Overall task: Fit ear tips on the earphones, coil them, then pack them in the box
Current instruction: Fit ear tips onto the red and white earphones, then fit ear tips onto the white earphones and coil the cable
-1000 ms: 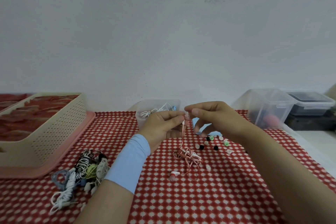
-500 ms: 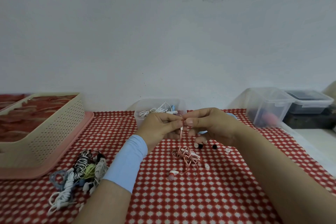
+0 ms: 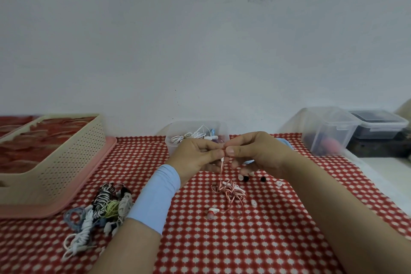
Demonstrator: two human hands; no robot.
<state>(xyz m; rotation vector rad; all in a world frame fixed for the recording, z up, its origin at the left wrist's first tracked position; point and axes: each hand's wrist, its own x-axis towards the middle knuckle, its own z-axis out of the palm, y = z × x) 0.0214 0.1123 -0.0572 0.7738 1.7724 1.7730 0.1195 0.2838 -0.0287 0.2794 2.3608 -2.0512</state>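
My left hand [image 3: 195, 158] and my right hand [image 3: 255, 153] meet fingertip to fingertip above the red checked cloth. Both pinch one earbud of a red-and-white earphone; the bud itself is hidden between the fingers. Its cable [image 3: 229, 191] hangs down from the pinch into a loose tangle on the cloth. The other earbud [image 3: 212, 211] lies on the cloth in front of the tangle. Loose ear tips [image 3: 253, 202], white and black, are scattered to the right of the cable. A small clear box [image 3: 178, 135] holding white earphones stands behind my hands.
A pile of coiled earphones [image 3: 104, 204] lies at the left. A beige perforated basket [image 3: 71, 158] on a pink tray sits far left. Two clear lidded tubs [image 3: 329, 127] stand at the back right, near the table's right edge.
Both hands have dropped slightly and come closer to the cloth, staying pinched together on the earbud. The cable tangle has barely shifted.
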